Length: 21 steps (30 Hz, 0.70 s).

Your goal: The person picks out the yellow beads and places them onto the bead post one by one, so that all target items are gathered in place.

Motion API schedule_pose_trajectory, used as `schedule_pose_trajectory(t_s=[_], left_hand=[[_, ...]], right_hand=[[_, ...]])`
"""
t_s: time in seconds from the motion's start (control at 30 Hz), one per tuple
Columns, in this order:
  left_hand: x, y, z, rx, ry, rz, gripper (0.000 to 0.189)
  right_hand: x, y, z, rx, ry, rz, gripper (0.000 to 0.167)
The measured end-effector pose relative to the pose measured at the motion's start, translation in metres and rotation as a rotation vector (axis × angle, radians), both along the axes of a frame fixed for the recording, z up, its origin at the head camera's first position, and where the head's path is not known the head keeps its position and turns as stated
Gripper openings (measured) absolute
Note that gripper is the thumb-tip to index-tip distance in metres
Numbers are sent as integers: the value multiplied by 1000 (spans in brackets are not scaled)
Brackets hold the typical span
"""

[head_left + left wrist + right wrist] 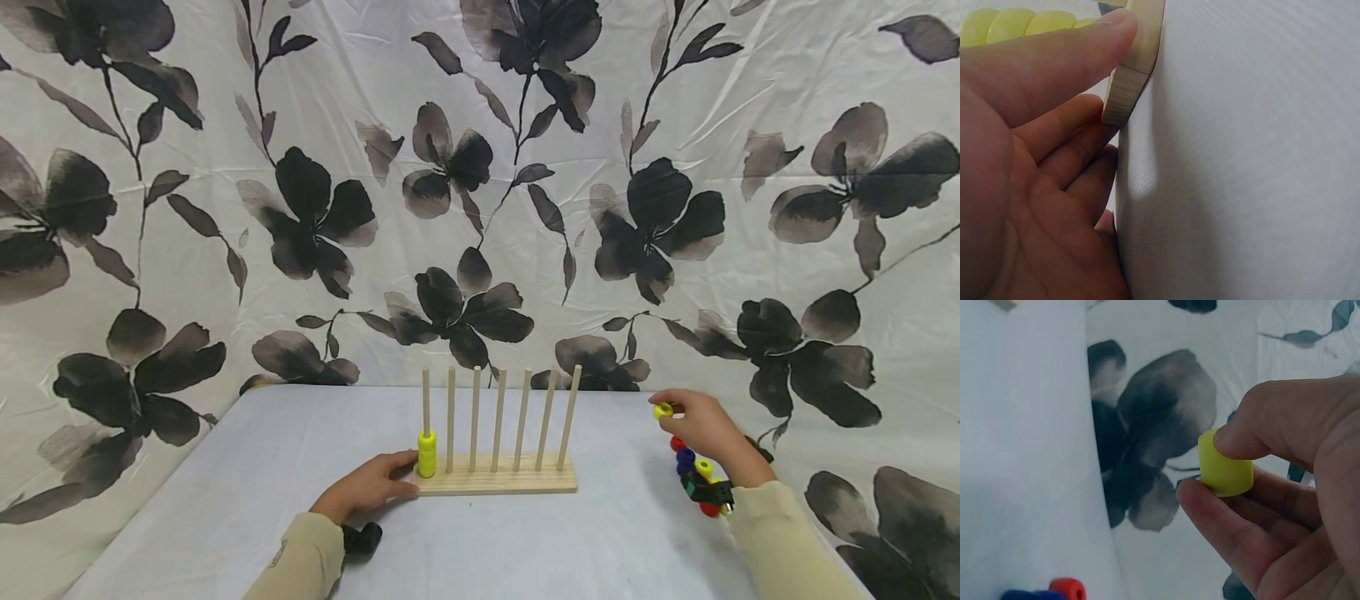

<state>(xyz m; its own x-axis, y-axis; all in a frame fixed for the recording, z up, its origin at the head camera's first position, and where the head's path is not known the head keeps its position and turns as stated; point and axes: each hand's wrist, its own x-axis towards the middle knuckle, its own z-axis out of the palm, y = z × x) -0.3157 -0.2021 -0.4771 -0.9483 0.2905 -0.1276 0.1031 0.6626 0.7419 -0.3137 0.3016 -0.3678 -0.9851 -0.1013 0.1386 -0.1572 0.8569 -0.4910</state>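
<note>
A wooden stand (502, 480) with a row of several upright pegs sits at the middle of the table. Its leftmost peg carries a stack of yellow beads (427, 455); the other pegs are bare. My left hand (367, 485) holds the stand's left end, the thumb (1085, 53) on its front edge and the fingers against its end. Off to the right, above the table, my right hand (701, 427) pinches a yellow bead (1229, 472) between thumb and fingers.
Loose red, blue (685, 461) and yellow beads lie on the white table (525, 550) beneath the right wrist, partly hidden by it and its camera. A floral cloth (480, 208) hangs behind the table's far edge.
</note>
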Motion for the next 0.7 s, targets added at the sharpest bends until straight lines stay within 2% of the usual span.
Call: schedule_pose_trajectory(t_s=[0.7], left_hand=[[0, -1, -1, -21, -5, 17, 71]], right_hand=[[17, -44, 39, -39, 150, 131, 28]])
